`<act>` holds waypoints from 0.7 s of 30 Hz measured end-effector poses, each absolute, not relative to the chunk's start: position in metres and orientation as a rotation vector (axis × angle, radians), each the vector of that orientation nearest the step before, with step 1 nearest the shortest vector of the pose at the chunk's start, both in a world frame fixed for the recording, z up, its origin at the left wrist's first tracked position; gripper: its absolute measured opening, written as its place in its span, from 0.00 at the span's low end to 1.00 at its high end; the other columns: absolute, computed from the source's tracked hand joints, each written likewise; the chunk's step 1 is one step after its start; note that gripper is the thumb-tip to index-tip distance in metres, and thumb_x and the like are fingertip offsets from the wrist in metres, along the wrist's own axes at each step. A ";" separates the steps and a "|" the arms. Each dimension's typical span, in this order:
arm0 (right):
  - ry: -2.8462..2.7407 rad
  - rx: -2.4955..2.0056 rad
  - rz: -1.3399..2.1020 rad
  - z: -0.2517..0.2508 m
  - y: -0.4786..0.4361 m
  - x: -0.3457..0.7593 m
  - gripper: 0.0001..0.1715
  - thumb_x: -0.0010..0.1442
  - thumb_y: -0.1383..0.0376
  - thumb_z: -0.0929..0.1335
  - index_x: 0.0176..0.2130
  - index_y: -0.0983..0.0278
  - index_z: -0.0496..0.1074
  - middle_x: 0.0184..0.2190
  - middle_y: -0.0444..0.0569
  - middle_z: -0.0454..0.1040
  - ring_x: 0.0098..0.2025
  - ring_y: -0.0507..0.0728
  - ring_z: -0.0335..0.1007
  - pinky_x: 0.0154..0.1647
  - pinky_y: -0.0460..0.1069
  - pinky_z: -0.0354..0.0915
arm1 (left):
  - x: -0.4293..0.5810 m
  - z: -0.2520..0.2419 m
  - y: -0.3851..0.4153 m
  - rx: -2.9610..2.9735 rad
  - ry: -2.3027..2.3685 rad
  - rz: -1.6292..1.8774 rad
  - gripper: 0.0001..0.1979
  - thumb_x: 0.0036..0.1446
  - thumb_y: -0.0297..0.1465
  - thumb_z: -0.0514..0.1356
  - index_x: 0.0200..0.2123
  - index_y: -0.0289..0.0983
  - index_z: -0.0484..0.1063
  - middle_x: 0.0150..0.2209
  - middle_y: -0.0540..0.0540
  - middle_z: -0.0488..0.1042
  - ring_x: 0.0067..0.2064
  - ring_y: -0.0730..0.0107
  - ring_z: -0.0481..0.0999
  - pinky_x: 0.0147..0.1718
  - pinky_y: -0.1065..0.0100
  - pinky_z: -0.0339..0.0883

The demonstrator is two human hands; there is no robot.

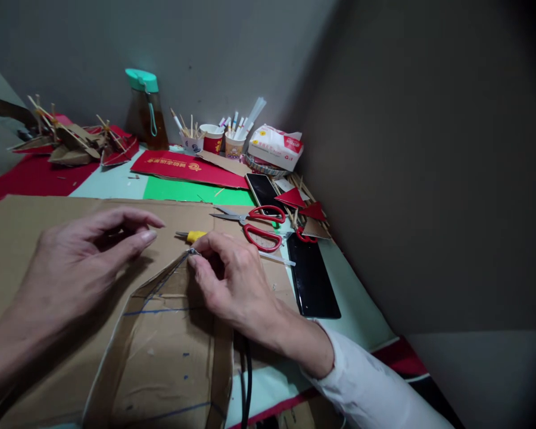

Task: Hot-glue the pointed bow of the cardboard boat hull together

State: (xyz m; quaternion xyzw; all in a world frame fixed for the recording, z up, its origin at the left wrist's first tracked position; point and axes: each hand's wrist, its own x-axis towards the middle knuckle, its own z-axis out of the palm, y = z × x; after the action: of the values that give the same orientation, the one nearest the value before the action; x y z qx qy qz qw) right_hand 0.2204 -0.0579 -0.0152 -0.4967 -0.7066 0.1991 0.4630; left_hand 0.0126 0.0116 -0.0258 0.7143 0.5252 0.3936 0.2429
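Note:
A folded cardboard shape (165,351) with raised sides, a pointed far end and blue pen lines lies in front of me. At its tip, my right hand (234,277) pinches the meeting edges between thumb and fingers. My left hand (89,256) hovers left of the tip, thumb and fingers apart, holding nothing. Just behind my right fingers shows the metal and yellow nozzle of what looks like a glue gun (193,236); its body is hidden. Red-handled scissors (254,223) lie open beyond my right hand, and a clear stick (277,258) sits beside it.
A large cardboard sheet (36,238) covers the table's left. Two phones (315,280) lie at the right. Behind stand a bottle (149,113), cups of pens and sticks (212,140) and a tissue pack (274,146). Cardboard boat-like models (75,143) sit back left. A black cord (249,381) hangs near.

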 end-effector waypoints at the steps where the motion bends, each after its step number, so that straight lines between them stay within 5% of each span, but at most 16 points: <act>1: -1.725 -1.223 0.491 -0.015 -0.057 0.221 0.05 0.63 0.71 0.68 0.33 0.65 0.71 0.27 0.42 0.71 0.29 0.50 0.65 0.33 0.45 0.58 | 0.012 -0.026 0.011 1.915 1.411 1.041 0.11 0.59 0.43 0.64 0.42 0.48 0.80 0.39 0.55 0.80 0.38 0.67 0.76 0.35 0.70 0.63; 8: -1.634 -1.208 0.483 -0.012 -0.052 0.224 0.06 0.63 0.69 0.68 0.32 0.63 0.70 0.27 0.41 0.70 0.28 0.49 0.64 0.33 0.44 0.59 | 0.022 -0.015 0.010 1.750 1.428 0.773 0.20 0.50 0.52 0.62 0.38 0.46 0.81 0.36 0.50 0.81 0.34 0.61 0.74 0.27 0.70 0.63; 14: -1.628 -1.205 0.449 -0.011 -0.052 0.226 0.07 0.63 0.68 0.68 0.32 0.63 0.69 0.26 0.40 0.69 0.27 0.49 0.63 0.32 0.44 0.59 | 0.021 -0.017 0.004 1.642 1.485 0.927 0.23 0.49 0.54 0.67 0.43 0.48 0.82 0.31 0.51 0.79 0.31 0.66 0.74 0.22 0.75 0.63; 19: -1.689 -1.221 0.362 -0.013 -0.052 0.226 0.06 0.65 0.69 0.67 0.34 0.63 0.71 0.29 0.43 0.72 0.31 0.51 0.66 0.34 0.46 0.61 | 0.026 -0.013 -0.004 1.534 1.171 0.794 0.27 0.51 0.56 0.66 0.51 0.52 0.80 0.54 0.50 0.83 0.52 0.56 0.82 0.42 0.70 0.79; 21: -1.718 -1.225 0.328 -0.013 -0.053 0.225 0.06 0.66 0.69 0.66 0.36 0.64 0.72 0.31 0.46 0.75 0.33 0.53 0.68 0.37 0.47 0.63 | 0.032 -0.009 -0.005 1.749 1.230 0.701 0.28 0.48 0.56 0.66 0.48 0.49 0.82 0.53 0.48 0.84 0.53 0.53 0.82 0.46 0.66 0.80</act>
State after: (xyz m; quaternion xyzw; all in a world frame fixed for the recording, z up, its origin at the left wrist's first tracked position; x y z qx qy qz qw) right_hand 0.2252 -0.0531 -0.0134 -0.5027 -0.7048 0.1344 0.4821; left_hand 0.0316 -0.0054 -0.0089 0.7014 0.4931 0.2812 0.4310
